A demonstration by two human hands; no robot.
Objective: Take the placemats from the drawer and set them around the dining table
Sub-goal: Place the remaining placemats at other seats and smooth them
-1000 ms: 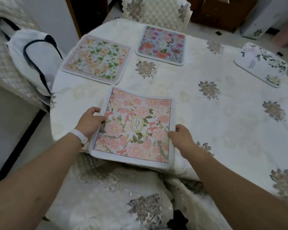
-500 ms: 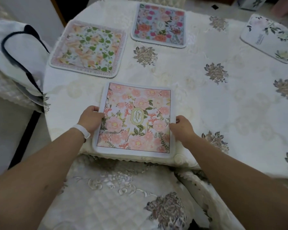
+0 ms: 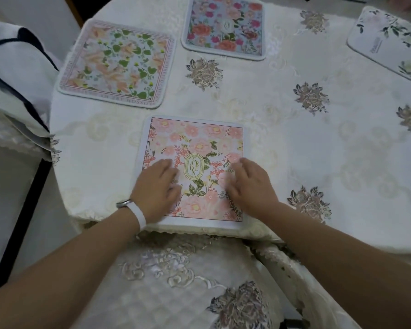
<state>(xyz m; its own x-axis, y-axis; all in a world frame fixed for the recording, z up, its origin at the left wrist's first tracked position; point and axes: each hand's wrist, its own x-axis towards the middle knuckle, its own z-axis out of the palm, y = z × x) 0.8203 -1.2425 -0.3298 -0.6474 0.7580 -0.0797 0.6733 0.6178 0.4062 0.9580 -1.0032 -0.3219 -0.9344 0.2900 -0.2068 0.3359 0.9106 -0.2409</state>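
Nearest is a quilted chair seat [image 3: 176, 286], tucked under the desk [image 3: 294, 143]. At the desk's near edge the pink placemat [image 3: 197, 138] lies flat. The left hand [image 3: 156, 188], with a white wristband [image 3: 139, 214], and the right hand [image 3: 250, 186] both rest palm-down on the mat's lower half, fingers loosely extended and gripping nothing. Farther back lie a green-leaf placemat [image 3: 116, 62] at the left, a blue placemat [image 3: 224, 27] beyond it, and a white placemat [image 3: 389, 41] at the far right, well apart.
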